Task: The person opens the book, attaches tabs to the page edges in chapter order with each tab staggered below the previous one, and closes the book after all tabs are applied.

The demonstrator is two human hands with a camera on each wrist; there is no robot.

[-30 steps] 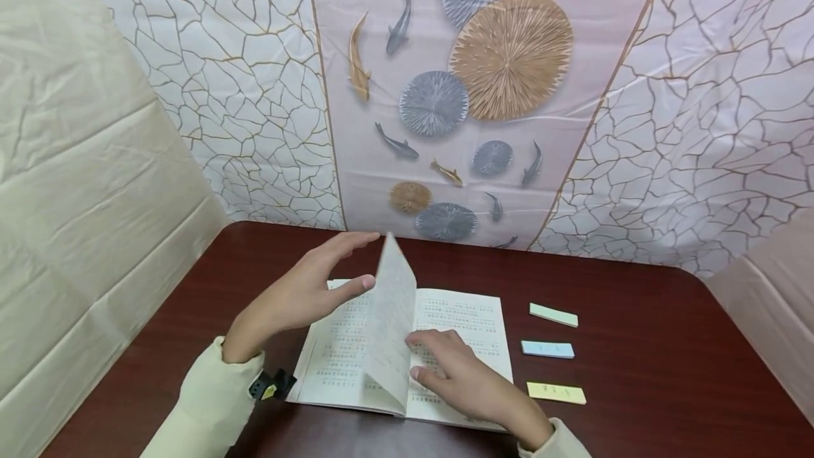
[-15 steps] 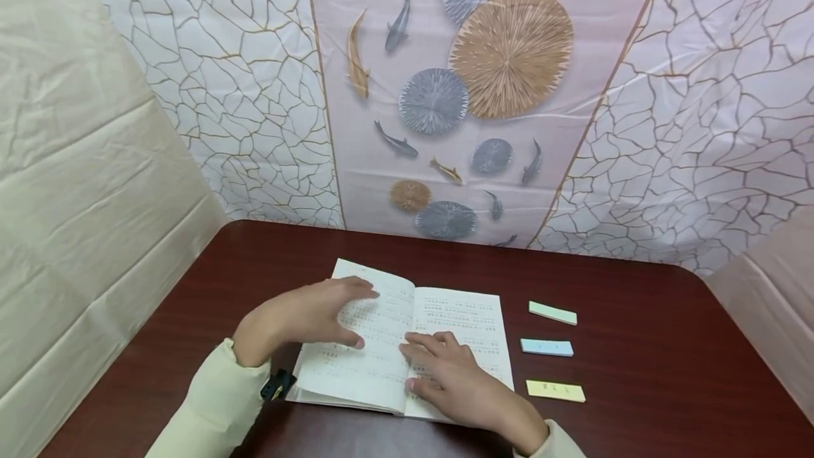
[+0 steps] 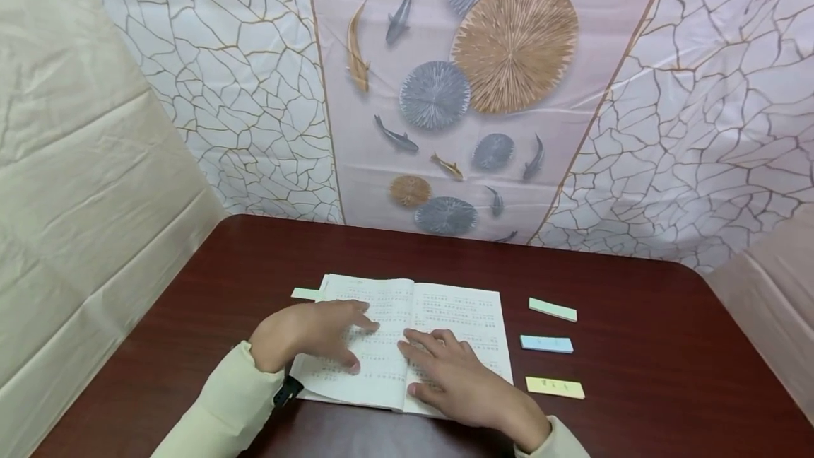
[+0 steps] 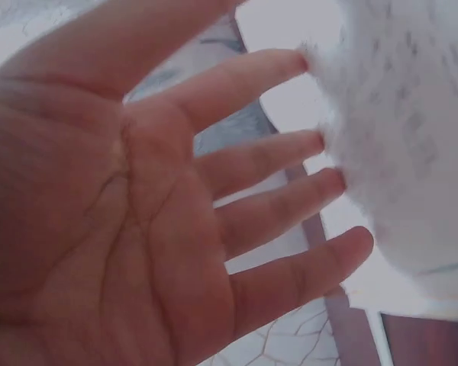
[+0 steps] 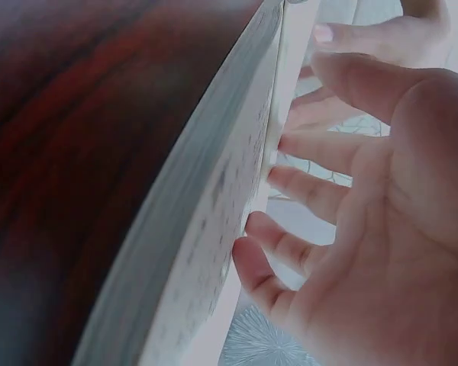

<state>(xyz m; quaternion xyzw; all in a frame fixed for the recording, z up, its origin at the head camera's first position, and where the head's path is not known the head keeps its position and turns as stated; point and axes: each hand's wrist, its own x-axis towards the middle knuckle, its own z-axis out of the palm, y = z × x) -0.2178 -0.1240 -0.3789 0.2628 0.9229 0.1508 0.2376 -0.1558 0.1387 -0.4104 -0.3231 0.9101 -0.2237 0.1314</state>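
An open book [image 3: 467, 309] with printed pages lies on the dark red table in the head view. My left hand [image 3: 314, 331] is over its left page, fingers spread and slightly bent, holding nothing. In the left wrist view those fingertips reach the blurred page [image 4: 412, 152]. My right hand [image 3: 454, 377] rests on the right page beside the spine, fingertips touching the paper. The right wrist view shows the book's thick page edge [image 5: 175, 206] below these relaxed fingers. A pale green paper strip [image 3: 306, 294] sticks out past the book's upper left edge.
Right of the book lie a green sticky-note pad [image 3: 552, 309], a blue one [image 3: 547, 343] and a yellow one [image 3: 555, 387]. A patterned cloth backdrop [image 3: 435, 189] stands behind the table [image 3: 636, 345]. Cream cloth [image 3: 108, 196] hangs at the left.
The raised page has turned over to the left and now lies nearly flat. My left hand has come down with it. The green strip at the left edge has come into view. My right hand stays nearly still.
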